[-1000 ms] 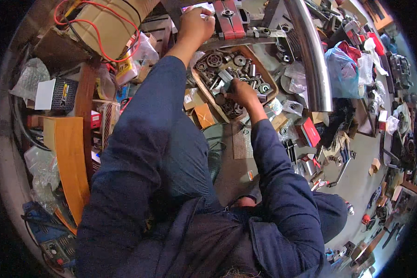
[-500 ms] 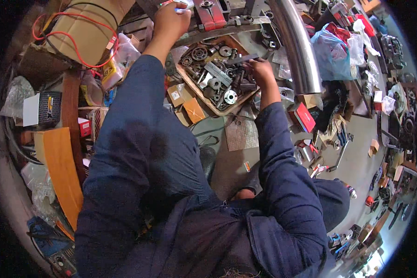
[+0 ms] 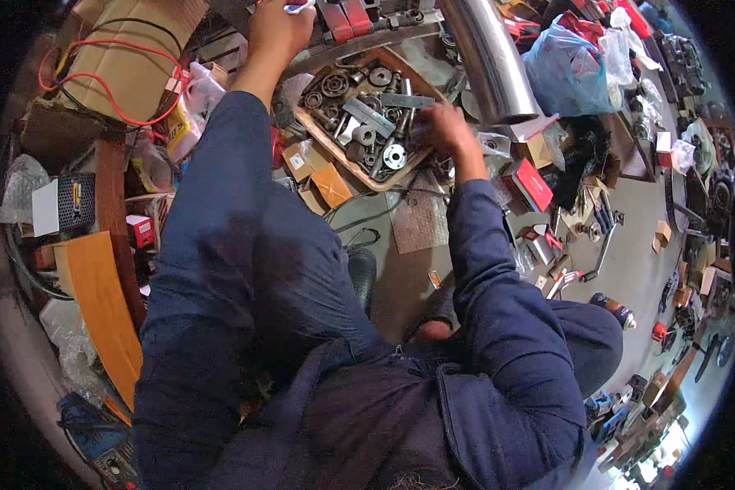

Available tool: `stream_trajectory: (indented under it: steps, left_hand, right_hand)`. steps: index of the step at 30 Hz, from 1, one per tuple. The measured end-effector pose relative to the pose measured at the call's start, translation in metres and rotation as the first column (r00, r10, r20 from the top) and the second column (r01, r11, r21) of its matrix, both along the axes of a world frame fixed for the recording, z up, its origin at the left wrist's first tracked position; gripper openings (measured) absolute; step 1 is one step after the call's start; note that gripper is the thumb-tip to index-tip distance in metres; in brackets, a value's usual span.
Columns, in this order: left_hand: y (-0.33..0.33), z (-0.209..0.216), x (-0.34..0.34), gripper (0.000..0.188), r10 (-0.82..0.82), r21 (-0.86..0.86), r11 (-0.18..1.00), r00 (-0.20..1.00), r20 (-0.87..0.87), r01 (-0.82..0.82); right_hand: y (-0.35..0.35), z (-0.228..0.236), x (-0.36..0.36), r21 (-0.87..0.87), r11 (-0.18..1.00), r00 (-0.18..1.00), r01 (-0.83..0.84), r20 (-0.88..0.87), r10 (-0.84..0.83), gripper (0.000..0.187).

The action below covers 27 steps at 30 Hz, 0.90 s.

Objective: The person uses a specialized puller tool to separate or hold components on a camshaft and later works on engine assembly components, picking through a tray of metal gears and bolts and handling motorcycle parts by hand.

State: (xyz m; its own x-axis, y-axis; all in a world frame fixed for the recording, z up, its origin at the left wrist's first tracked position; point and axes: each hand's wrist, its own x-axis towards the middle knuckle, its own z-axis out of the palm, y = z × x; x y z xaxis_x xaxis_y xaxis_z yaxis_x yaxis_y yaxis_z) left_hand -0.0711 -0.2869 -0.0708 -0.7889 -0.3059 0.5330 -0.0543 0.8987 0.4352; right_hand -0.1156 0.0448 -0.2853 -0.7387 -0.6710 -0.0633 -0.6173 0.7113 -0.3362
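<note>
At the top edge, my left hand [image 3: 279, 31] is closed around a small white object [image 3: 300, 6], pen-like in shape; its upper part is cut off by the frame. My right hand [image 3: 451, 131] reaches over the right side of a shallow wooden tray [image 3: 335, 153], fingers stretched toward the parts and slightly blurred. Just beyond those fingers lies a flat grey metal bar [image 3: 407, 101], on top of the heap. A second flat bar [image 3: 369, 118] rests beside it. Gears [image 3: 335, 84], rings and a silver flanged disc [image 3: 394, 156] fill the tray.
A thick shiny metal tube [image 3: 494, 65] slants in from the top, right of the tray. A red clamp-like part [image 3: 345, 18] stands beyond it. Small cardboard boxes [image 3: 331, 184] lie near my left knee. Plastic bags [image 3: 567, 69], a red box [image 3: 527, 184] and a spray can [image 3: 612, 310] are rightward.
My right hand has let go of the flat metal bar, which now lies among the tray's parts. The view has shifted slightly; my left hand still grips the white object.
</note>
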Motion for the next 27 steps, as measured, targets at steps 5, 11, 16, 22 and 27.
stream_trajectory:
  steps: [5,11,16,22,27]
  left_hand:
    - [0.017,0.018,0.006,0.023,0.077,0.077,0.994,0.995,0.07,-0.083]
    - [0.02,0.015,0.006,0.022,-0.01,0.022,1.0,0.998,-0.064,0.012]
    - [-0.032,-0.008,-0.001,0.025,-0.047,0.146,0.989,0.997,0.062,0.038]
    - [0.009,0.018,0.02,0.028,0.157,0.085,0.981,0.974,0.163,-0.173]
    - [0.006,0.016,0.021,0.028,0.074,0.16,0.982,0.985,0.154,-0.099]
  right_hand:
    - [-0.022,0.032,0.038,-0.151,0.971,0.975,0.184,-0.094,-0.199,0.021]
    - [-0.04,0.028,0.074,0.186,0.975,0.993,0.12,-0.011,-0.12,0.021]
    - [-0.046,0.015,0.076,0.115,0.993,0.998,-0.02,-0.057,0.026,0.019]
    - [-0.037,-0.003,0.074,0.159,0.98,0.987,-0.118,-0.09,0.134,0.022]
    - [-0.027,0.015,0.043,0.007,1.0,0.994,0.008,0.107,-0.009,0.021]
